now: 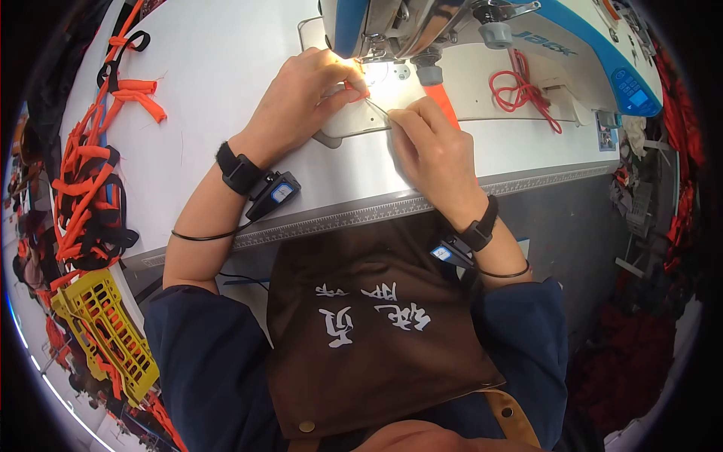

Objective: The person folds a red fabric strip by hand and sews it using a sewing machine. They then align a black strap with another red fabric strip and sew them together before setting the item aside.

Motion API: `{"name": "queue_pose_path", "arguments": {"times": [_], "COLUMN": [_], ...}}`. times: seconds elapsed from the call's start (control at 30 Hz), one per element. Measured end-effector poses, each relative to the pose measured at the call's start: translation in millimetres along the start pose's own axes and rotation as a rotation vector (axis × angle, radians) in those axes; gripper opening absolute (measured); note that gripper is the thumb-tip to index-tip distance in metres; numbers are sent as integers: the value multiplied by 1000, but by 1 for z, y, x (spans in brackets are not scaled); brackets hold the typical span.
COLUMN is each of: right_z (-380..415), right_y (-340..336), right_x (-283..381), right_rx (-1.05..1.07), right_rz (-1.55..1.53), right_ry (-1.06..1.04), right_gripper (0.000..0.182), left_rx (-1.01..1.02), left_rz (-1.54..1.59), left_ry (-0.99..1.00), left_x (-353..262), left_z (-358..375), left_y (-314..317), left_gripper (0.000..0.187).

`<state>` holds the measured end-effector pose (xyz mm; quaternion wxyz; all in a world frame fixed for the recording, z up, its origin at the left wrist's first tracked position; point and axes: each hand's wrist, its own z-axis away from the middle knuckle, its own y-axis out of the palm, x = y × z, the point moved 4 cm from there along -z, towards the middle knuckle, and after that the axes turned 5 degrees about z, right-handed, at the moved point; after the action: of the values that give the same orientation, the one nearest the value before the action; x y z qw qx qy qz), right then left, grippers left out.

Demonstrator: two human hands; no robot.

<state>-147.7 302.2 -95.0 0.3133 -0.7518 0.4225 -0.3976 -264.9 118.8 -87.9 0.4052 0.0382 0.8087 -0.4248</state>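
Under the lit head of the sewing machine point(433, 26), my left hand point(312, 94) is closed in a pinch on a small orange-red piece point(363, 95), mostly covered by the fingers. My right hand point(437, 151) grips a thin metal tool point(378, 107) whose tip reaches to my left fingertips. Whether the tool is tweezers or an awl I cannot make out. An orange strip point(442, 104) runs from near the machine's presser area down behind my right hand. Both hands are just in front of the metal needle plate point(401, 73).
Bundled orange and black straps point(90, 181) lie along the table's left side, above a yellow plastic basket point(113, 331). A red cord point(520, 90) rests under the machine arm. A ruler strip point(339, 216) marks the table's front edge.
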Motion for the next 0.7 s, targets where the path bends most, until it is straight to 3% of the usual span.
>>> {"name": "queue_pose_path", "arguments": {"times": [0.17,0.7], "right_z": [1,-1], "right_y": [1,1], "right_x": [-1,-2], "right_rx": [-5,4], "right_rz": [-3,-52], "right_ry": [43,62], "right_gripper": [16,12], "left_rx": [-12,29], "left_rz": [-51,-42], "left_ry": [48,-57], "left_x": [0,-3], "left_z": [0,0], "left_y": [0,-1], "left_gripper": [18,19]}}
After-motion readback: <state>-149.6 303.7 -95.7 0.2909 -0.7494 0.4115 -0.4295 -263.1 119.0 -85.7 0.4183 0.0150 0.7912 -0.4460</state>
